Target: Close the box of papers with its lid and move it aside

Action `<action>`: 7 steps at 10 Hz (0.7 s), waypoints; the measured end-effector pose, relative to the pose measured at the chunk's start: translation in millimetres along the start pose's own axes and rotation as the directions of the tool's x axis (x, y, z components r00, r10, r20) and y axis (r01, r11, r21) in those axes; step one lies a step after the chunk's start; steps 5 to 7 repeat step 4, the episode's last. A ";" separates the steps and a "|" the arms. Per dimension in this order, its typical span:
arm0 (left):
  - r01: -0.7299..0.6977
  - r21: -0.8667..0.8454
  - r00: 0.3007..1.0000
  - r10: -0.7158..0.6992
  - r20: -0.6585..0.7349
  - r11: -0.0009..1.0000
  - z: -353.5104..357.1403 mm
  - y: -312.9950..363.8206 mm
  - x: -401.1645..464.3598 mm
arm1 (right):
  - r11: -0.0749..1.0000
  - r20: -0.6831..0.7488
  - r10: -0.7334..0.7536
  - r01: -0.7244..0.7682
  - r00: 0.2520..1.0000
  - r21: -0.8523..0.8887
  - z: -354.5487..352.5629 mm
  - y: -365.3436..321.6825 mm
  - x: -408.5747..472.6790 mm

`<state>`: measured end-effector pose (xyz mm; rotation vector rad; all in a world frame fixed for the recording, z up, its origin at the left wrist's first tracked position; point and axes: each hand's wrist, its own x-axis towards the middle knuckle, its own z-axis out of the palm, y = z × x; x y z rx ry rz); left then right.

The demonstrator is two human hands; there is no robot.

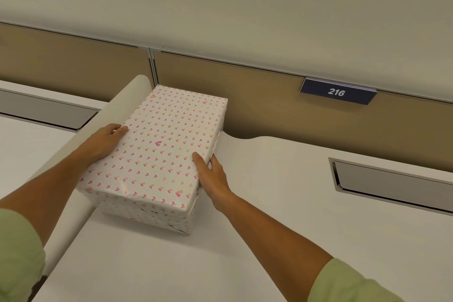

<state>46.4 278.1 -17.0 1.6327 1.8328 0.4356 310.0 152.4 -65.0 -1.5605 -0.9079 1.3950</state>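
Left hand (pixel 105 141) and right hand (pixel 212 176) clasping opposite long sides of heart-patterned box (pixel 157 152), lid on, box resting on white desk (pixel 269 203), far end near tan partition (pixel 269 105), paper roll (pixel 127 103) just left.

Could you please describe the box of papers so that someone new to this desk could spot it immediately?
Start at the tan partition bearing the dark 216 sign. On the white desk below and left of it sits the box, lid on, held between both hands. Its pink heart pattern sets it apart from the plain paper roll alongside.
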 end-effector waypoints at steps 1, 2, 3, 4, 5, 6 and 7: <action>-0.056 0.050 0.994 0.060 -0.087 0.997 1.1 3.3 -5.3 | 1.000 -0.015 -0.015 0.014 1.000 -0.018 0.1 -3.8 -2.7; -0.185 0.105 0.951 0.205 -0.233 0.977 7.5 15.6 -16.1 | 0.995 -0.071 -0.066 0.061 0.995 -0.080 2.4 -11.3 -7.8; -0.266 0.167 0.927 0.299 -0.224 0.949 16.3 27.0 -30.4 | 0.988 -0.078 -0.085 0.074 0.993 -0.135 4.3 -21.2 -13.5; -0.331 0.207 0.903 0.372 -0.214 0.921 21.5 31.8 -41.5 | 0.981 -0.070 -0.110 0.097 0.991 -0.170 3.1 -23.6 -19.9; -0.331 0.207 0.903 0.372 -0.214 0.921 21.5 31.8 -41.5 | 0.981 -0.070 -0.110 0.097 0.991 -0.170 3.1 -23.6 -19.9; -0.331 0.207 0.903 0.372 -0.214 0.921 21.5 31.8 -41.5 | 0.981 -0.070 -0.110 0.097 0.991 -0.170 3.1 -23.6 -19.9; -0.331 0.207 0.903 0.372 -0.214 0.921 21.5 31.8 -41.5 | 0.981 -0.070 -0.110 0.097 0.991 -0.170 3.1 -23.6 -19.9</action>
